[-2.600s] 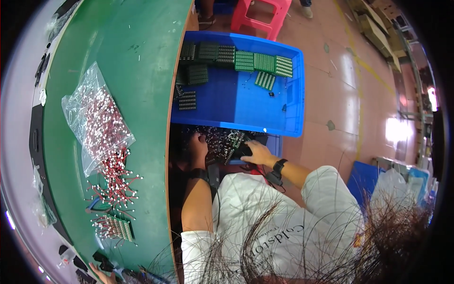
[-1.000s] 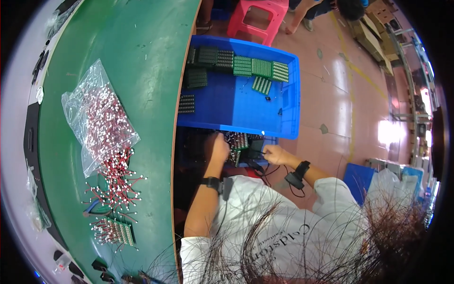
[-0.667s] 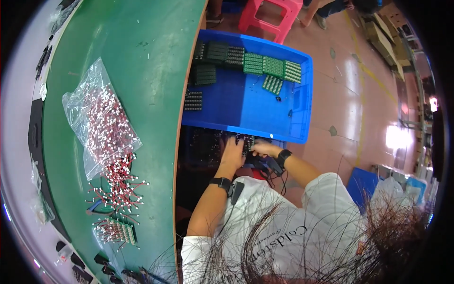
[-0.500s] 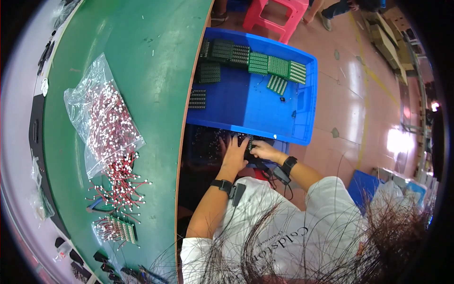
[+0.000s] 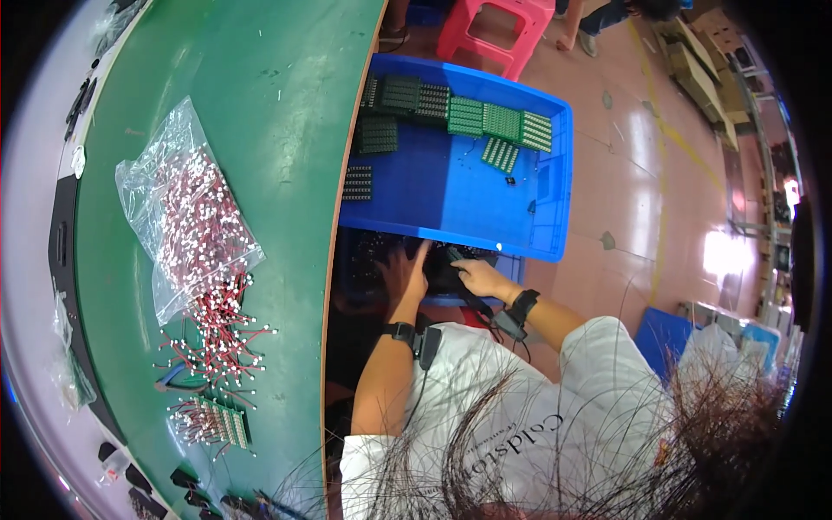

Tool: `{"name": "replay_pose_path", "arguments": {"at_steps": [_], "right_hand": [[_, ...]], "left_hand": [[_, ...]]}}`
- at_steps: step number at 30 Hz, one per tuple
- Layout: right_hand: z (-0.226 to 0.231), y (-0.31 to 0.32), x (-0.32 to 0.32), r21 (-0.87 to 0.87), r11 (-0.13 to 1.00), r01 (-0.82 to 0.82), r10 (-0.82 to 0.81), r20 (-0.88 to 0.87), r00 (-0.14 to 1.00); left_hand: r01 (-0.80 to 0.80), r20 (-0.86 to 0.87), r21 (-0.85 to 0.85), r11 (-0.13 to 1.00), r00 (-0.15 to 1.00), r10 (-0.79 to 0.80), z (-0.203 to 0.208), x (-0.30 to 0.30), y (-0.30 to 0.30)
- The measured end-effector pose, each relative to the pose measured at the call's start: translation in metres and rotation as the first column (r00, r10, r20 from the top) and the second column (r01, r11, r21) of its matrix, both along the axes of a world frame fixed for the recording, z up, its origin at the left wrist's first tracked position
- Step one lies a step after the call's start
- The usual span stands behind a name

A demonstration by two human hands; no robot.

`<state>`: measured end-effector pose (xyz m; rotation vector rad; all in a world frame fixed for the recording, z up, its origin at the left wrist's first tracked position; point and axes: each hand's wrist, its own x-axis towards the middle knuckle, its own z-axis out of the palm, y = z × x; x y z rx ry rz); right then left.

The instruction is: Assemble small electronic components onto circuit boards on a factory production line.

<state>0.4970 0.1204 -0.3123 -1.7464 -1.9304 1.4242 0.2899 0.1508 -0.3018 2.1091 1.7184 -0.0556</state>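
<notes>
My left hand (image 5: 404, 272) reaches into the lower blue bin (image 5: 507, 264), its fingers spread over small dark pieces (image 5: 368, 251) in the shade. Part of its fingertips is lost in the dark there. Beside it, my right hand (image 5: 482, 277) is closed at the bin's right part. Between its thumb and fingers pokes a narrow grey-green piece (image 5: 455, 255), which looks like a circuit board seen nearly edge-on. Just beyond both hands stands the upper blue bin (image 5: 451, 232), with stacks of green circuit boards (image 5: 468, 116) and darker boards (image 5: 401, 93) along its far side.
On the green table (image 5: 295, 173) to the left lie a clear bag of red-wired white connectors (image 5: 195, 221), a loose connector pile (image 5: 225, 321), pliers (image 5: 178, 377) and a wired board (image 5: 221, 420). A pink stool (image 5: 498, 35) and another person's leg (image 5: 602, 19) are at the far side.
My left hand has moved left, away from the right hand, and its fingers reach deeper among the dark pieces. The right hand stays nearly in place, holding the narrow piece.
</notes>
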Motion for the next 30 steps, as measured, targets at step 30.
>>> {"name": "replay_pose_path", "arguments": {"at_steps": [30], "right_hand": [[-0.024,-0.012,-0.023,0.047,0.975,0.215,-0.219,0.112,0.969]], "left_hand": [[-0.547,0.417,0.147,0.824,0.79,0.45,0.003,-0.018,0.004]]}}
